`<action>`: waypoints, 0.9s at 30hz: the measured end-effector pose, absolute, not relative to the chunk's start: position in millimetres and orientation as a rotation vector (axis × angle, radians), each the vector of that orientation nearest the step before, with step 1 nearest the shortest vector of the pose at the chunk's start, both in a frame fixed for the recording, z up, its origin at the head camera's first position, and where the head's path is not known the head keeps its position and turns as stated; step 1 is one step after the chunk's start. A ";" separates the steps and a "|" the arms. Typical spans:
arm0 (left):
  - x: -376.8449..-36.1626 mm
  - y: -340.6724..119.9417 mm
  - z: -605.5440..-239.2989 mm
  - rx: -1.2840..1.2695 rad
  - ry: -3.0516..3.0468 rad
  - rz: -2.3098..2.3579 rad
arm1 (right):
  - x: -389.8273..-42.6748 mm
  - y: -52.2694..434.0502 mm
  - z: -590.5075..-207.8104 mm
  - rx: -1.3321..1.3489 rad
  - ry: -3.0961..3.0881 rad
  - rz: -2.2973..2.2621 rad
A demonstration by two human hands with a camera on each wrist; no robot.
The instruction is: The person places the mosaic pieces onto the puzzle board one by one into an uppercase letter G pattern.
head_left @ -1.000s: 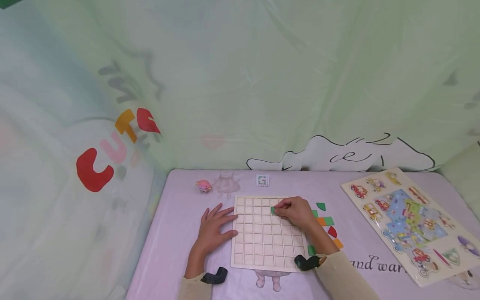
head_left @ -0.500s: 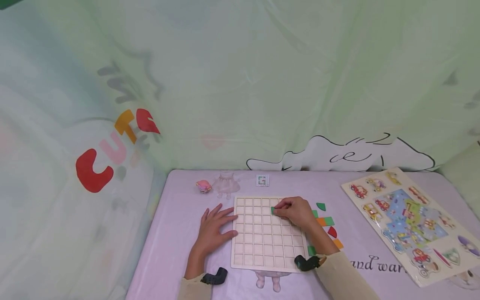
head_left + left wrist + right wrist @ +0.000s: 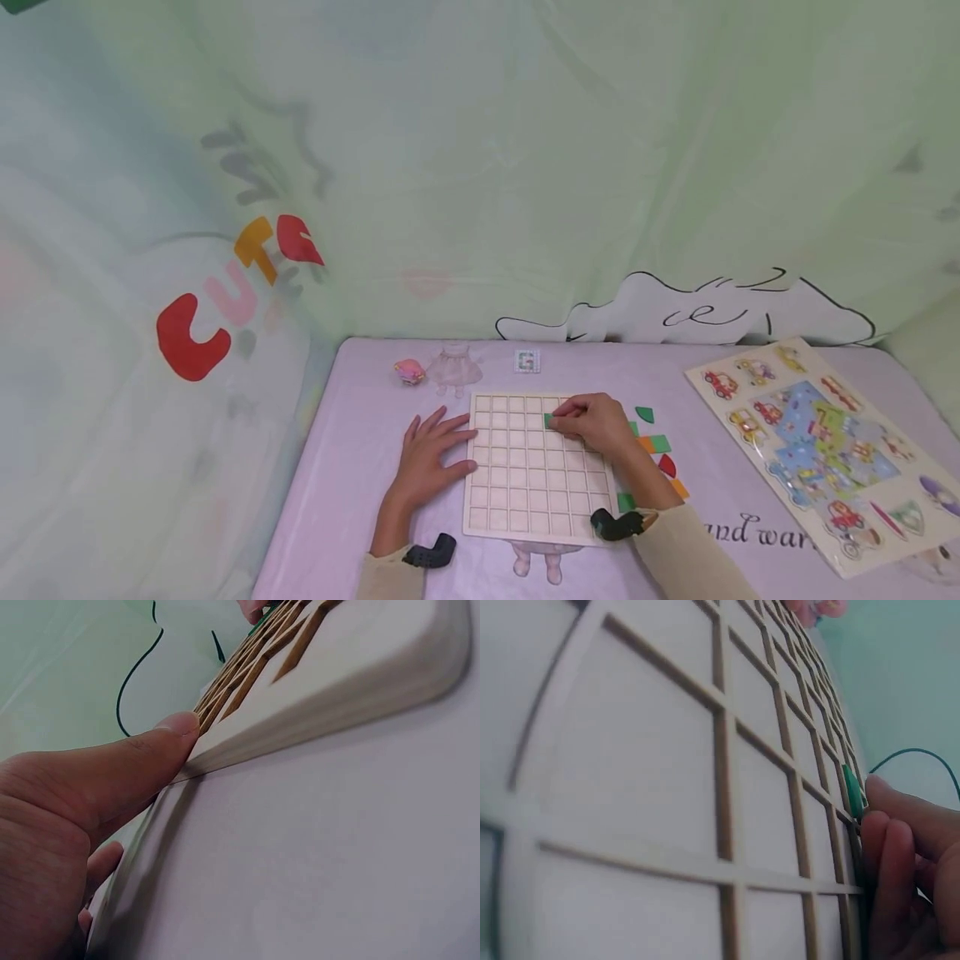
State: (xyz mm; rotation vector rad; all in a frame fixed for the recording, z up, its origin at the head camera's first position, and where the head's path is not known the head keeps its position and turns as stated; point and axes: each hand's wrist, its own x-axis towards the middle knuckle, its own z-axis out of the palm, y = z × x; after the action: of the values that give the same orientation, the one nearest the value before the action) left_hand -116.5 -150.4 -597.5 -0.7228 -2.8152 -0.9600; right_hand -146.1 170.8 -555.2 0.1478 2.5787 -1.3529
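A pale wooden grid board (image 3: 517,477) lies flat on the table, divided by thin raised strips into square cells. My right hand (image 3: 600,425) pinches a green square tile (image 3: 548,421) over a cell in the board's upper part. In the right wrist view the green tile (image 3: 852,790) stands tilted between the fingertips and the grid. My left hand (image 3: 426,458) spreads its fingers along the board's left edge. Its thumb (image 3: 161,754) touches the rim in the left wrist view.
Right of the board lie loose tiles: a green quarter-round (image 3: 644,414), a red piece (image 3: 667,465) and several green and orange ones. A picture puzzle board (image 3: 832,450) lies further right. Behind stand a small pink toy (image 3: 409,372) and a patterned card marked G (image 3: 527,361).
The head view has shifted very slightly. Both hands and the green tile keep their places on the board.
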 end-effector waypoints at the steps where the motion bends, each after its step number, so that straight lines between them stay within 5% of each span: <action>1: -116.8 -150.2 -597.9 -0.727 -2.812 -0.952 | -145.8 172.4 -553.6 0.153 2.548 -1.392; 7: -117.8 -150.0 -600.6 -0.738 -2.812 -0.917 | -142.0 193.8 -542.3 0.182 2.384 -1.585; 27: -116.5 -151.8 -597.3 -0.736 -2.838 -0.944 | -127.0 258.9 -550.7 -0.002 2.806 -1.030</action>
State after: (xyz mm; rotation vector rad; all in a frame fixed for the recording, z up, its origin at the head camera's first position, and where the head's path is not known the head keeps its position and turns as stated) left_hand -116.5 -151.8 -597.3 -0.7362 -2.8385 -0.9437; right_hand -127.0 258.9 -550.7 -0.0024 2.8062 -1.0298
